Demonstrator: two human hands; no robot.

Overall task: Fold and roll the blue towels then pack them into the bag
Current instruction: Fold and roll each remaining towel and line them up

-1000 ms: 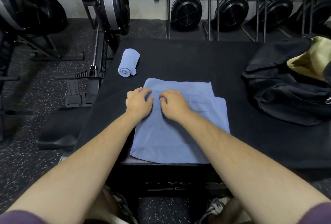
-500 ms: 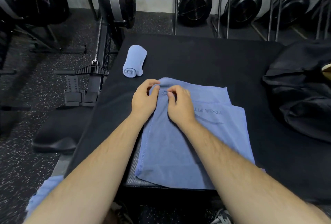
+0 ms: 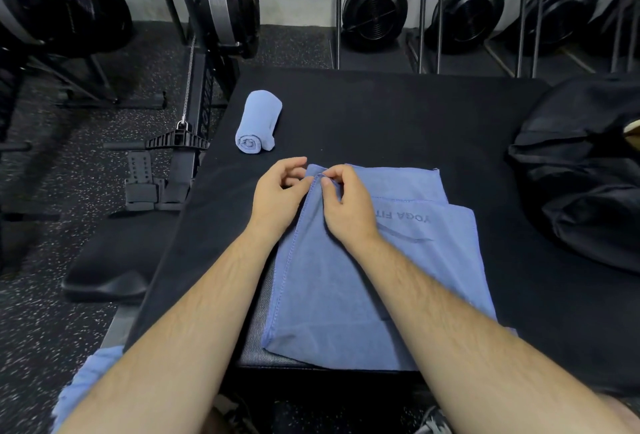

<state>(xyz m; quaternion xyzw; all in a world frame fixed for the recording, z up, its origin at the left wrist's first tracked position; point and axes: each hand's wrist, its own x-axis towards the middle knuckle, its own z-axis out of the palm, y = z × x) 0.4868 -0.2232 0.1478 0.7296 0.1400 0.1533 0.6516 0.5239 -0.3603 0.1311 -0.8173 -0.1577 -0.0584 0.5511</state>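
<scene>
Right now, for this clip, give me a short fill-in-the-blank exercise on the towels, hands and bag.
1. Both hands pinch the far ____ corner of the flat towel.
2. The rolled towel lies on the ____ mat, apart from the flat one.
3. The bag sits at the mat's ____ side.
4. The left hand and right hand are near the towel's ____ edge.

Missing: left; black; right; far

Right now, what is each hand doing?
Left hand: pinches the far corner of the flat blue cloth towel.
Right hand: pinches the same towel edge.
</scene>
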